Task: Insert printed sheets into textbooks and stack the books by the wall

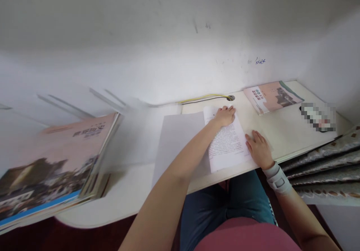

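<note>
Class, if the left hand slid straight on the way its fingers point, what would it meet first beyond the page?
Past the page, the left hand would probably meet the pink book to its right, across the desk, though the exact line is hard to judge.

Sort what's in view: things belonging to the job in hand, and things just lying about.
Likely in use:
- printed page, under the left hand
- grey sheet, perhaps

Likely lying about:
- book stack
- pinkish book
- phone-like item
- yellow cable

The page (225,151) is printed too small to read. The left edge cuts the book stack (59,161); pixelation masks the phone (317,118).
</note>
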Demonstrator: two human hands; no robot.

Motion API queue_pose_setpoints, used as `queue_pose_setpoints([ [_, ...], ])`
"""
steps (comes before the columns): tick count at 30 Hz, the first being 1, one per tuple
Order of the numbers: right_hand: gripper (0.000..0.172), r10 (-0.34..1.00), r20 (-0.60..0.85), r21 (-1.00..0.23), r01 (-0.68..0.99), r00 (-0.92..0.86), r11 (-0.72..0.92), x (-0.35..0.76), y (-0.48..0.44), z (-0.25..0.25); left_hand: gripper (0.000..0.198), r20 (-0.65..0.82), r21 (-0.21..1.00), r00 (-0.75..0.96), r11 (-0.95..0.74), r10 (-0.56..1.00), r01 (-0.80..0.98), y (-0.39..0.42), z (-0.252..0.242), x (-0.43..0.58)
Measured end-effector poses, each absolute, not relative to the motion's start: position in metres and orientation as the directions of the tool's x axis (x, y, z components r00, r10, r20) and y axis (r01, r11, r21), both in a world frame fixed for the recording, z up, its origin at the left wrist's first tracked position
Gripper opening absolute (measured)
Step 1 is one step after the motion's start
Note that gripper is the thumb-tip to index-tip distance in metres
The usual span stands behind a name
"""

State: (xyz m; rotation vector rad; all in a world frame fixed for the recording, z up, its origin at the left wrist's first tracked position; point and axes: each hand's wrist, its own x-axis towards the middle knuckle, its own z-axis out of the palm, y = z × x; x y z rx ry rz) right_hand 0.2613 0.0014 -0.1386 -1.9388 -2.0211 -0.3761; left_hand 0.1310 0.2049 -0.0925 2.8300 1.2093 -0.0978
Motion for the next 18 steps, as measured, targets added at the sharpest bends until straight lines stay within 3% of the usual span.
queue_pose_setpoints([
  [7, 0.035, 0.915, 0.402, -0.046, 0.998, -0.025, 0.048, 0.261, 0.001, -0.138, 0.058, -0.176, 0.029, 0.731, -0.738, 0.66, 0.674, 0.195, -0.067, 0.116],
  [13, 0.038, 0.932, 0.363, -0.045, 0.998, -0.018, 0.037, 0.26, 0.0, -0.134, 0.097, -0.352, 0.01, 0.729, -0.777, 0.587, 0.63, 0.117, -0.067, 0.09],
  [18, 0.049, 0.947, 0.317, -0.029, 0.997, -0.06, 0.073, 0.259, -0.004, -0.13, 0.097, -0.323, 0.05, 0.735, -0.765, 0.596, 0.642, 0.098, -0.079, 0.095],
])
